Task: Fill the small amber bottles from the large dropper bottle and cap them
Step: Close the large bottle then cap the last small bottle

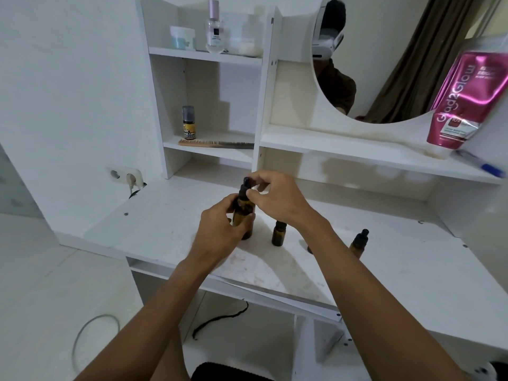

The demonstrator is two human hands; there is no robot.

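on the scuffed white vanity desk (384, 270), under white shelves (209, 55) and a round mirror (390, 64), the left hand (217, 232) curls round an upright large amber glass dropper bottle (244, 209); the right hand (277, 200) pinches its black dropper cap (245, 185). two small amber bottles (279, 234) stand just right of it.

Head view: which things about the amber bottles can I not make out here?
- Large amber glass dropper bottle: head view, the left hand grips its body and hides the liquid level.
- Its black dropper cap: the right hand pinches it; screwed or loose, unclear.
- Small amber bottle with black dropper top: the right forearm hides its lower part.
- Small amber bottle in the middle: too small to see its fill.
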